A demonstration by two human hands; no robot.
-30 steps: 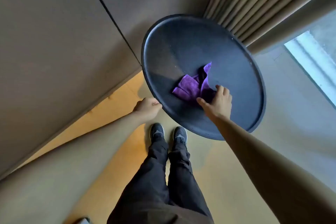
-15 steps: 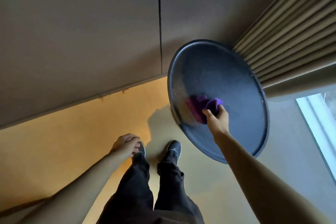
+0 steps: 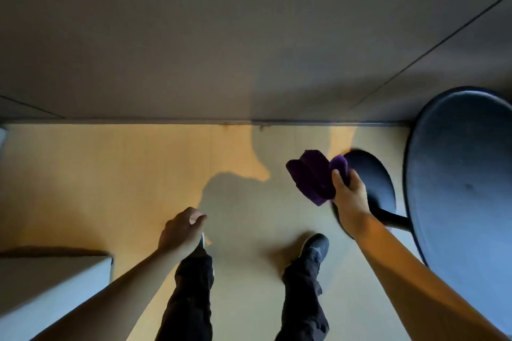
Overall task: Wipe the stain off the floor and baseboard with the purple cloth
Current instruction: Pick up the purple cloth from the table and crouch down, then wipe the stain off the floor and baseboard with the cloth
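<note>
My right hand grips the purple cloth, which hangs bunched in the air above the floor, right of centre. My left hand is curled into a loose fist with nothing in it, above my left shoe. The baseboard runs across the frame where the wall meets the floor. Small dark stain marks sit at the baseboard's lower edge, with another dark stain spot close by, ahead of my feet. The cloth is well short of them.
A round black table top fills the right side, with its dark round base on the floor behind my right hand. A pale block sits at the lower left. My legs and shoes stand mid-floor.
My right hand has lifted the purple cloth off the black table top and carried it left. The view has swung left toward the baseboard, and the table now sits at the right edge.
</note>
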